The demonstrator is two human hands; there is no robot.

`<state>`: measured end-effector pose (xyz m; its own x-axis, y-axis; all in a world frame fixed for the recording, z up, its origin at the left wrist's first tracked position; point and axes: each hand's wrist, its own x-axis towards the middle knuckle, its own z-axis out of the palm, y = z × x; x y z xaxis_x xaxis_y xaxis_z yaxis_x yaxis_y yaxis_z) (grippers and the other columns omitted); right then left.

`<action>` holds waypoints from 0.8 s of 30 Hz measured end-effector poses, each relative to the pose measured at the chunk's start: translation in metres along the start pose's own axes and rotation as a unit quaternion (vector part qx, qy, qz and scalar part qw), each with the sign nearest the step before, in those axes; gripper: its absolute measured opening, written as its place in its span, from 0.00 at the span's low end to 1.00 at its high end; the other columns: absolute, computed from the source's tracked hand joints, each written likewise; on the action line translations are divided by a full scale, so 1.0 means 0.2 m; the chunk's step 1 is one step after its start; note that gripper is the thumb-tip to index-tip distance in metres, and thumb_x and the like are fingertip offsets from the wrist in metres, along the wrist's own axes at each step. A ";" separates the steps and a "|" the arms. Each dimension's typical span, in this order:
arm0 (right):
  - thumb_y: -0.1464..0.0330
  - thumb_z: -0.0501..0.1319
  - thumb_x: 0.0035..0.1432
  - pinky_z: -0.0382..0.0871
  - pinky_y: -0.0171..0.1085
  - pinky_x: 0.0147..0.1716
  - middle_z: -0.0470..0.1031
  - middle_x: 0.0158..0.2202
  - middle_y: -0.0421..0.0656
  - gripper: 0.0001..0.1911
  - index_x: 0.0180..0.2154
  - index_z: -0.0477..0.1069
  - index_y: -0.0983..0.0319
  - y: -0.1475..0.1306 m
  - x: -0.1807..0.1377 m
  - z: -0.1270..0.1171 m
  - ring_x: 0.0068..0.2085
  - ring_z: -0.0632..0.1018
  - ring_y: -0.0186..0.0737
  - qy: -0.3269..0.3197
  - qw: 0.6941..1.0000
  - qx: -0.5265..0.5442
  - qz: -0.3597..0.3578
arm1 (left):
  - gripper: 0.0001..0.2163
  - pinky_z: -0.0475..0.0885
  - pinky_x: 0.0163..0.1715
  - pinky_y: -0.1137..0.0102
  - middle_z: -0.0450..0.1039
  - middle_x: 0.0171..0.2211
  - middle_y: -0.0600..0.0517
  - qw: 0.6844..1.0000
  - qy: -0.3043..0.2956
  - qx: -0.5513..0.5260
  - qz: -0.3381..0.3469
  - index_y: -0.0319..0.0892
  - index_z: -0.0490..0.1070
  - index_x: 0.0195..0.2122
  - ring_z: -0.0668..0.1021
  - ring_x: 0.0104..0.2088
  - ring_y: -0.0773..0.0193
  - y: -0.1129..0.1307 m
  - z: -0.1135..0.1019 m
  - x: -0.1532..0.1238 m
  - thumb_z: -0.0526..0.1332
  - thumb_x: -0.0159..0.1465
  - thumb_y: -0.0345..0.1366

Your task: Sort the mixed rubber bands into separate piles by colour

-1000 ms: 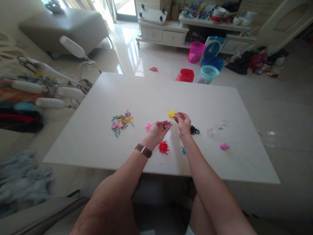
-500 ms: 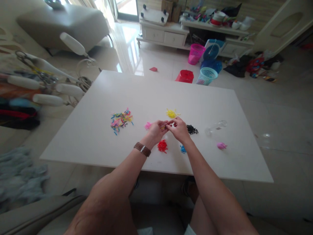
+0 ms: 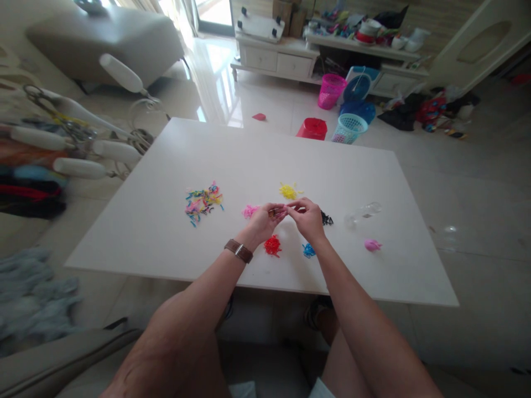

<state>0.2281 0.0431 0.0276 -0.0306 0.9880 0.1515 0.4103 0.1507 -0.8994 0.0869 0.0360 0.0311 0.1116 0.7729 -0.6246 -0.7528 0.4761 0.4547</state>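
My left hand point(image 3: 265, 220) is turned palm up above the table, its fingers curled around a few small dark and yellowish rubber bands point(image 3: 274, 212). My right hand point(image 3: 306, 216) meets it at the fingertips in a pinch; whatever is between those fingers is too small to make out. Around the hands lie little heaps of rubber bands: yellow point(image 3: 289, 191) beyond them, pink point(image 3: 250, 211) at the left, red point(image 3: 272, 245) and blue point(image 3: 308, 250) nearer me. Black bands point(image 3: 327, 219) are partly hidden behind my right hand. A mixed-colour pile point(image 3: 203, 202) sits farther left.
On the right of the white table point(image 3: 124, 221) a clear bottle point(image 3: 363, 215) lies on its side, with a pink object point(image 3: 373, 245) nearer me. Beyond the far edge stand a red bin point(image 3: 313, 128) and a light-blue basket point(image 3: 350, 128). A white lamp point(image 3: 120, 73) rises at the left.
The view has shifted slightly. My right fingers have moved a little, pinching at my left fingertips, and a dark band shows more plainly across the left fingers. The heaps look the same.
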 end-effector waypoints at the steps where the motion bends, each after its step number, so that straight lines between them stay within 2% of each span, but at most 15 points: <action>1: 0.60 0.66 0.54 0.72 0.37 0.32 0.79 0.32 0.43 0.10 0.31 0.81 0.60 0.00 0.00 -0.01 0.31 0.77 0.39 0.007 1.000 0.001 0.009 | 0.09 0.76 0.38 0.73 0.75 0.27 0.44 1.000 -0.002 0.011 0.004 0.34 0.73 0.30 0.79 0.30 0.66 0.01 0.00 0.01 0.55 0.65 0.24; 5: 0.65 0.64 0.56 0.74 0.39 0.35 0.81 0.29 0.42 0.07 0.32 0.80 0.60 0.00 0.00 -0.03 0.30 0.80 0.41 0.000 1.000 -0.020 0.006 | 0.08 0.75 0.39 0.74 0.76 0.29 0.44 0.997 -0.021 0.070 0.026 0.33 0.75 0.29 0.79 0.31 0.68 0.01 -0.01 0.04 0.61 0.65 0.27; 9: 0.66 0.64 0.56 0.74 0.39 0.36 0.82 0.30 0.42 0.06 0.32 0.79 0.59 0.00 0.00 -0.03 0.31 0.80 0.41 -0.020 0.999 -0.023 -0.019 | 0.03 0.74 0.42 0.74 0.78 0.31 0.44 0.991 -0.063 0.109 0.045 0.33 0.77 0.30 0.78 0.33 0.69 0.00 -0.01 0.05 0.66 0.60 0.22; 13: 0.65 0.64 0.56 0.74 0.38 0.35 0.81 0.30 0.42 0.06 0.33 0.79 0.60 -0.01 -0.01 -0.02 0.31 0.80 0.40 -0.013 1.000 -0.022 -0.015 | 0.03 0.74 0.44 0.72 0.78 0.30 0.44 0.987 -0.056 0.136 0.056 0.32 0.77 0.30 0.78 0.32 0.68 0.00 -0.03 0.04 0.67 0.57 0.20; 16: 0.64 0.64 0.56 0.73 0.38 0.34 0.81 0.32 0.43 0.07 0.35 0.78 0.60 -0.02 -0.02 -0.02 0.30 0.78 0.39 0.004 1.000 -0.030 -0.005 | 0.04 0.74 0.43 0.69 0.78 0.29 0.45 0.981 -0.018 0.171 0.095 0.33 0.77 0.29 0.78 0.31 0.67 0.06 -0.08 0.06 0.69 0.54 0.22; 20: 0.65 0.62 0.56 0.73 0.37 0.32 0.80 0.34 0.43 0.07 0.35 0.76 0.61 -0.02 -0.02 -0.04 0.30 0.77 0.37 -0.001 0.999 -0.032 -0.002 | 0.06 0.75 0.39 0.69 0.77 0.27 0.46 0.956 0.086 0.233 0.156 0.34 0.77 0.29 0.78 0.29 0.66 0.15 -0.19 0.10 0.72 0.51 0.24; 24: 0.66 0.62 0.56 0.73 0.36 0.32 0.79 0.34 0.42 0.07 0.35 0.76 0.61 0.00 -0.03 -0.06 0.30 0.77 0.37 -0.017 0.999 -0.039 -0.001 | 0.06 0.75 0.38 0.70 0.76 0.26 0.47 0.943 0.137 0.250 0.169 0.33 0.76 0.28 0.78 0.28 0.67 0.19 -0.29 0.13 0.72 0.51 0.24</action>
<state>0.2392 0.0373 0.0316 -0.0608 0.9885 0.1382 0.4793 0.1503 -0.8647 0.0239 0.0493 -0.0039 -0.3037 0.8116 -0.4992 -0.3074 0.4124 0.8576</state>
